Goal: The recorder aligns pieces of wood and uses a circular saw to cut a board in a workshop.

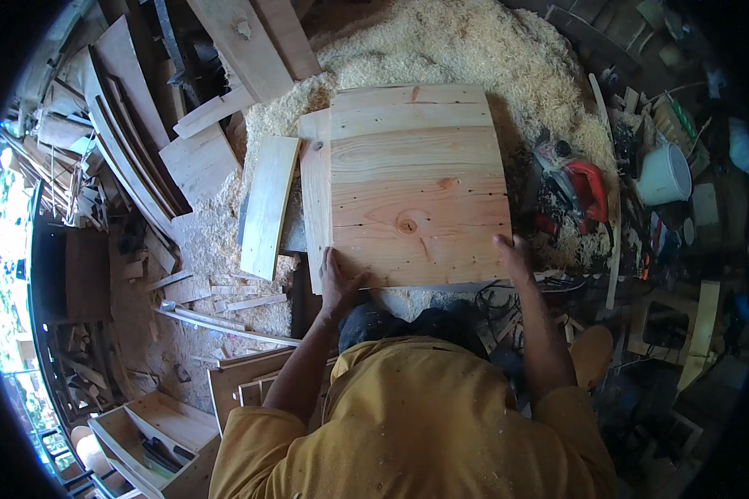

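Wooden panel (416, 183), left fingers (330, 261) clamped on its near-left corner, right fingers (520, 244) clamped on its right edge

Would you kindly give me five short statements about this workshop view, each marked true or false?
1. The left hand and right hand both touch the wide board. True.
2. The white bucket is to the right of the red power tool. True.
3. The right hand holds the red power tool. False: it is at the wide board's right edge.
4. The person's shirt is blue. False: the shirt is mustard yellow.
5. Wood shavings lie beyond the wide board. True.
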Available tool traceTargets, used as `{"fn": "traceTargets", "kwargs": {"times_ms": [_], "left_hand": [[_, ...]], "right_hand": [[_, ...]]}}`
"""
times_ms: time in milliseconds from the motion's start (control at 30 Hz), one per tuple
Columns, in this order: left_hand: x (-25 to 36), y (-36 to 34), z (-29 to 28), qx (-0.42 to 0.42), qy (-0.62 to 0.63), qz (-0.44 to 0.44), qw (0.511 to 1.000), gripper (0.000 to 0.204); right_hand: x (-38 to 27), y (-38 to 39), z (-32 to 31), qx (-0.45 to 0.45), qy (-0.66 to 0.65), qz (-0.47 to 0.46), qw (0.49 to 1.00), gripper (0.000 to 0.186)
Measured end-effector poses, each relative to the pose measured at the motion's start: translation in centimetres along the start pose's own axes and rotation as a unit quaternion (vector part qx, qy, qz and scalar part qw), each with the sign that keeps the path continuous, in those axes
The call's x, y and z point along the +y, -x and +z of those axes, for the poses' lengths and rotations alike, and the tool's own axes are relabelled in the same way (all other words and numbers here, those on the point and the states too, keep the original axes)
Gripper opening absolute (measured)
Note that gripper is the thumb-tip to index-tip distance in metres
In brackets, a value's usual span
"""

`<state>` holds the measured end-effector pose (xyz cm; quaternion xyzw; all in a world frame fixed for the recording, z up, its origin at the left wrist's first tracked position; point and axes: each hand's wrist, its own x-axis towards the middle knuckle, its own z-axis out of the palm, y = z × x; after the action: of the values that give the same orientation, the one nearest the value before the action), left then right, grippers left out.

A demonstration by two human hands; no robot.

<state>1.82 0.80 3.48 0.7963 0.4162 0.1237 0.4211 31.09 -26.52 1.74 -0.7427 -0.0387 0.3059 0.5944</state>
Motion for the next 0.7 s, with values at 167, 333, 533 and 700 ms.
{"fn": "traceTargets", "kwargs": {"times_ms": [167, 333, 533, 700], "left_hand": [[-1.3, -0.6, -0.7, 0.005, -0.014, 0.014, 1.000, 0.102], [-0.3, 1.1, -1.3, -0.052, -0.190, 0.151, 0.969, 0.108], [-0.8, 1.7, -1.9, -0.066, -0.129, 0.165, 0.976, 0.090], [0.0, 3.3, -1.9, -0.043, -0.167, 0.184, 0.968, 0.080]], "right_hand": [[-1.2, -0.7, 1.7, 0.054, 0.208, -0.046, 0.975, 0.038], [-2.2, 0.5, 0.7, 0.053, 0.309, -0.027, 0.949, 0.045], [-0.6, 2.1, 0.2, 0.066, 0.342, -0.095, 0.933, 0.042], [-0.7, 4.1, -0.6, 0.039, 0.308, -0.079, 0.947, 0.039]]}}
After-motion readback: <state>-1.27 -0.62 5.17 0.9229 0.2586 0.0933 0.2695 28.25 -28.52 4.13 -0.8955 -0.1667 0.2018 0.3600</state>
